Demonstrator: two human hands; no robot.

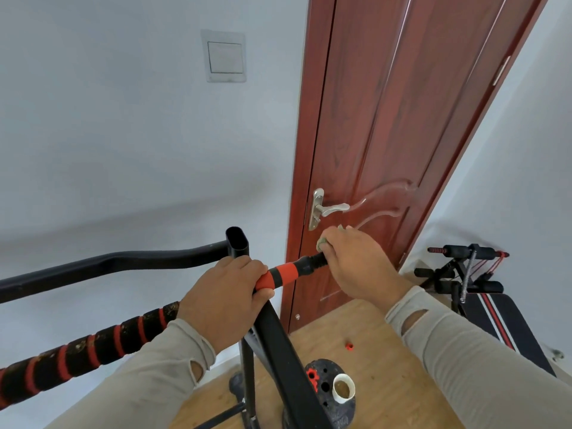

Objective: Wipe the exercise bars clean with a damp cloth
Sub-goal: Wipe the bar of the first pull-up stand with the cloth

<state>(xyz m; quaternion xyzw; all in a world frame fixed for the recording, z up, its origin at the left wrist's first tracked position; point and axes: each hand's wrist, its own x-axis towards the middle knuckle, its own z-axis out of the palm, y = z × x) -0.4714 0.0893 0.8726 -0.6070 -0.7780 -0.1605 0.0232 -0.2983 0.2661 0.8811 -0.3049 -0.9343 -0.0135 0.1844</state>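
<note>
Both hands grip bar (283, 272); cloth (322, 243) under right hand (359, 264).

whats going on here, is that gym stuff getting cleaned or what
A person is wiping an exercise bar. The left hand grips the orange part of the handle to steady it, while the right hand presses a small greenish cloth around the black end of that handle. The long striped grip to the left looks grimy and speckled. All this happens beside a red-brown door, with a sit-up bench on the floor to the right.
</note>
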